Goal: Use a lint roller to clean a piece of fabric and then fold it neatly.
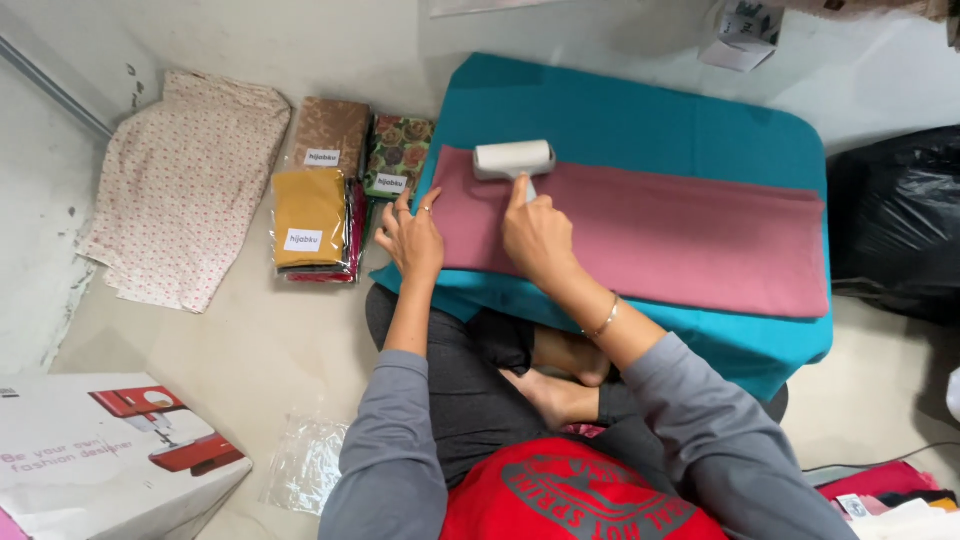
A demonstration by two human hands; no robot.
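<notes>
**Lint roller at the left end of a pink cloth**

The lint roller (513,158), a pale cylinder on a short handle, lies across the left end of the folded pink cloth (650,235), right at its far left corner. The right hand (537,232) is closed around the handle, forefinger stretched along it, which presses the drum flat onto the fabric. The left hand (411,237) lies open, fingers spread, on the cloth's left edge, not gripping anything; placed there it pins the fabric so the sticky drum cannot drag or lift it.

The cloth lies lengthwise along the near half of a low table under a teal cover (640,120), smoothed flat so its whole face can be reached. The person sits cross-legged at the table's near left corner, both arms reaching forward.

On the floor just beyond the table's left edge lie stacked packets of folded fabric (312,215) in clear wrap, with a flowered cloth (180,190) farther left. A white carton (90,470) sits at the near left, and a black bag (895,220) lies past the table's right edge.
</notes>
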